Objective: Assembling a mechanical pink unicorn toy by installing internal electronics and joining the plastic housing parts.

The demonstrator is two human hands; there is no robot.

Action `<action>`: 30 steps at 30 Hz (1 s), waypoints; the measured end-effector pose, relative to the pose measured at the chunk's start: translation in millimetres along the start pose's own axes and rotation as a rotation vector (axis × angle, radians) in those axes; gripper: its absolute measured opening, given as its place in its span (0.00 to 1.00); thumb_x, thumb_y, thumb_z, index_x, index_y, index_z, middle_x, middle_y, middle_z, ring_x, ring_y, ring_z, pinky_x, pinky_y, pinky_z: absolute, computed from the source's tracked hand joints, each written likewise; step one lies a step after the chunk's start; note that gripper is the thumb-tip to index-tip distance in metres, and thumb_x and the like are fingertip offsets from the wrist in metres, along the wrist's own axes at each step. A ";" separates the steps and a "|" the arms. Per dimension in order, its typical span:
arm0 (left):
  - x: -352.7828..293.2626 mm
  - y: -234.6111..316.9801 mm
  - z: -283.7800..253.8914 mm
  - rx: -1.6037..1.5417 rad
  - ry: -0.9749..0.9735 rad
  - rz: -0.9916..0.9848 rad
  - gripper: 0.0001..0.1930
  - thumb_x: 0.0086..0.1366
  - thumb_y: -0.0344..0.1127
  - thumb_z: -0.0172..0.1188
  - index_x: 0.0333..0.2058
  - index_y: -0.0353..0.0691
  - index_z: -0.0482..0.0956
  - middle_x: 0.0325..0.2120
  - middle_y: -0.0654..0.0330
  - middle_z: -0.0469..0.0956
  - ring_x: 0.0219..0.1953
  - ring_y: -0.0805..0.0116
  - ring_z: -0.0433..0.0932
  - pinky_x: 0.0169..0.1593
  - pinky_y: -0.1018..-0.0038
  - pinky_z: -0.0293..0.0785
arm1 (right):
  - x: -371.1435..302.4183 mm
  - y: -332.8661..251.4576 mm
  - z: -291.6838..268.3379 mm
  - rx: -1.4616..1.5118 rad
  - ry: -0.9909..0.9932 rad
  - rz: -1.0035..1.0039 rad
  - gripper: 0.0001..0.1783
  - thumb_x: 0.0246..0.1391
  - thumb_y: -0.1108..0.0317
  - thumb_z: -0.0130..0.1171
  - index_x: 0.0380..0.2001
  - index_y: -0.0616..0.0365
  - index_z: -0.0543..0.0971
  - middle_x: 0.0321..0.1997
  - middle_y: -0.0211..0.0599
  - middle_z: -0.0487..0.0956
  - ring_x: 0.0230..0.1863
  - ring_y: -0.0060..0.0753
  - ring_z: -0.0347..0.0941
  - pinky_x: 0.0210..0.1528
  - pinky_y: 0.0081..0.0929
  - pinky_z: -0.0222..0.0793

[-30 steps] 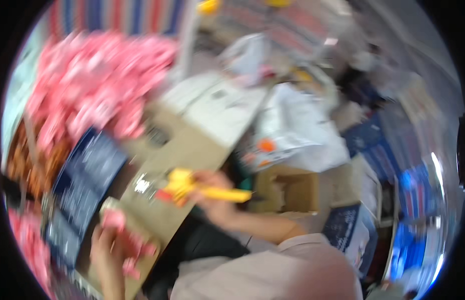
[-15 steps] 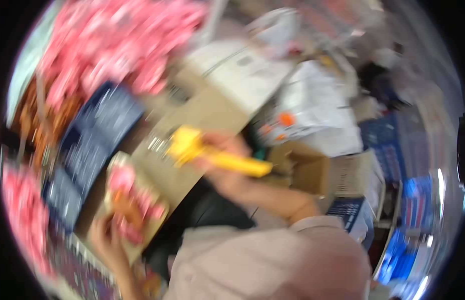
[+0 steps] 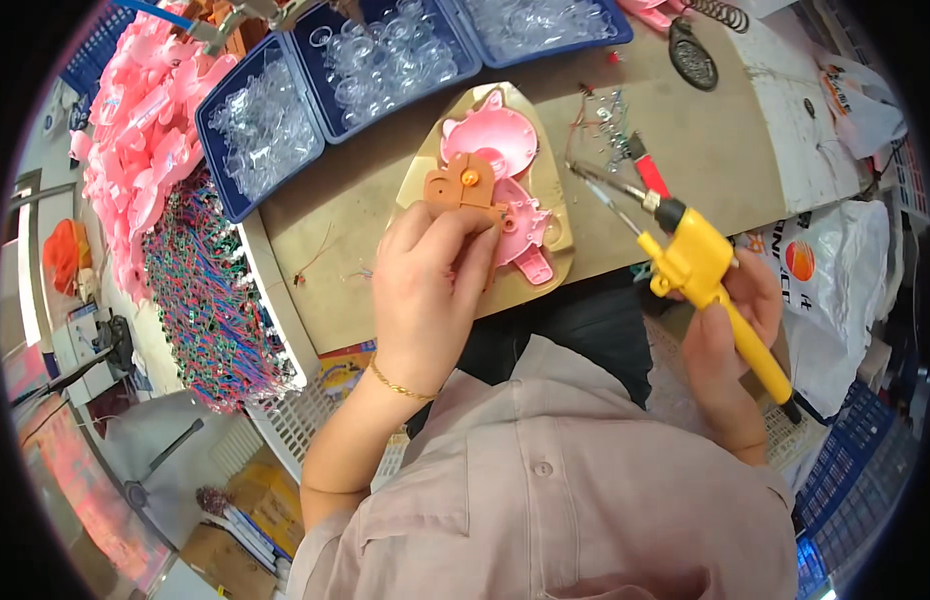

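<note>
My left hand [image 3: 430, 265] is closed, its fingertips pinching a flat brown plastic part [image 3: 448, 188] with a small orange-yellow round piece on it. Beneath lies a beige moulded holder [image 3: 425, 150]. A pink animal-shaped shell half [image 3: 503, 133] sits at its far end, and a second pink plastic half [image 3: 530, 225] lies nearer, partly covered by the brown part and my fingers. In my right hand [image 3: 730, 335] is a yellow soldering gun [image 3: 702, 258], gripped by its handle. Its thin metal tip points up and left, apart from the holder.
Blue trays [image 3: 335, 125] of clear plastic pieces line the far side. Left are heaped pink parts [image 3: 150, 160] and bundled coloured wires [image 3: 220, 300]. A red-handled tool [image 3: 648, 172] and small metal bits [image 3: 613, 125] lie on the brown work surface [image 3: 705, 140]. White bags [image 3: 830, 300] stand right.
The view has swung round and sharpened. My left fingers now pinch the brown part, which lay over the pink shell beside them. The soldering gun stays in my right hand, now tip up-left.
</note>
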State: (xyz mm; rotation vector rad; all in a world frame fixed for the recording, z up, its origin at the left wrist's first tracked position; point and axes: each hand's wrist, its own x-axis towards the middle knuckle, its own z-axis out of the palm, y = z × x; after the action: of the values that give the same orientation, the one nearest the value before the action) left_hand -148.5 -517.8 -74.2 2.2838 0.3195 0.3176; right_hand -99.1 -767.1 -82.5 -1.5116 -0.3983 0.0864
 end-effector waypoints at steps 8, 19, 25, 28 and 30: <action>0.6 -1.3 -8.5 0.154 -0.007 0.104 0.05 0.53 0.28 0.63 0.30 0.39 0.78 0.24 0.59 0.73 0.30 0.59 0.72 0.36 0.68 0.67 | -13.9 0.8 -8.8 0.030 -0.180 0.027 0.32 0.53 0.72 0.60 0.58 0.60 0.58 0.60 0.48 0.66 0.58 0.38 0.67 0.60 0.36 0.63; -5.8 -3.1 7.4 0.079 0.063 0.077 0.06 0.53 0.26 0.63 0.29 0.37 0.76 0.27 0.58 0.75 0.32 0.60 0.73 0.37 0.68 0.68 | -13.3 12.8 -7.1 0.059 -0.382 -0.175 0.33 0.52 0.71 0.62 0.58 0.63 0.60 0.58 0.61 0.65 0.57 0.48 0.68 0.57 0.40 0.65; -4.8 -1.2 7.6 0.058 0.068 0.049 0.06 0.53 0.26 0.63 0.29 0.37 0.75 0.27 0.58 0.75 0.32 0.59 0.73 0.38 0.68 0.68 | -9.6 8.6 0.6 0.031 -0.465 -0.175 0.34 0.57 0.62 0.60 0.61 0.55 0.56 0.60 0.60 0.63 0.60 0.47 0.65 0.60 0.40 0.63; -5.9 -2.1 7.3 0.050 0.074 0.033 0.06 0.53 0.26 0.63 0.29 0.37 0.75 0.28 0.57 0.75 0.33 0.59 0.73 0.39 0.68 0.68 | -7.7 10.9 2.2 0.063 -0.453 -0.187 0.33 0.53 0.69 0.62 0.58 0.57 0.58 0.58 0.66 0.64 0.56 0.50 0.68 0.55 0.39 0.66; -6.7 -3.0 7.9 0.057 0.078 0.045 0.06 0.53 0.26 0.63 0.29 0.37 0.75 0.28 0.57 0.75 0.33 0.59 0.73 0.39 0.68 0.68 | -6.2 12.3 2.7 0.063 -0.433 -0.193 0.33 0.49 0.75 0.64 0.56 0.59 0.60 0.56 0.71 0.65 0.51 0.53 0.72 0.50 0.38 0.69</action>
State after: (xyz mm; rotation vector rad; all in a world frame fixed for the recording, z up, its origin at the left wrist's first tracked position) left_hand -152.6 -523.4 -82.5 2.3408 0.3209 0.4264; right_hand -103.4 -765.5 -95.8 -1.3806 -0.8780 0.2739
